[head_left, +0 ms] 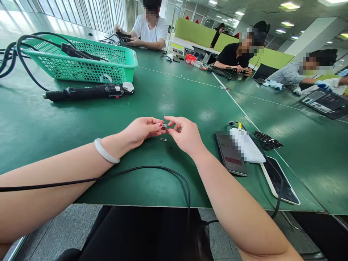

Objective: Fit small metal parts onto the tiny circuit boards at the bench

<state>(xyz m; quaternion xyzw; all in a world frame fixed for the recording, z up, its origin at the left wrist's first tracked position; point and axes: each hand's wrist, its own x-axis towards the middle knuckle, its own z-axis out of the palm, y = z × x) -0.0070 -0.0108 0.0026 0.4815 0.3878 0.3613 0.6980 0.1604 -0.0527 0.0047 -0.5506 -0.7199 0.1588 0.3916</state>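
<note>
Between the thumb and fingers of my left hand (143, 129), which wears a pale bangle (106, 151), I pinch a small silvery metal piece (164, 125). It is too small to tell its exact kind. My right hand (186, 136) hovers just to its right, thumb and index finger parted around the piece's end, with nothing visible gripped. On the green tabletop (152, 156) just below the fingertips lies another small flat metal part (163, 139), loose and apart from both hands.
A green plastic basket (89, 72) and a black electric screwdriver (87, 92) lie at the left. Phones (231, 154) and a white device (246, 145) rest at the right. A black cable (152, 167) crosses the near table edge. Several people work across the table.
</note>
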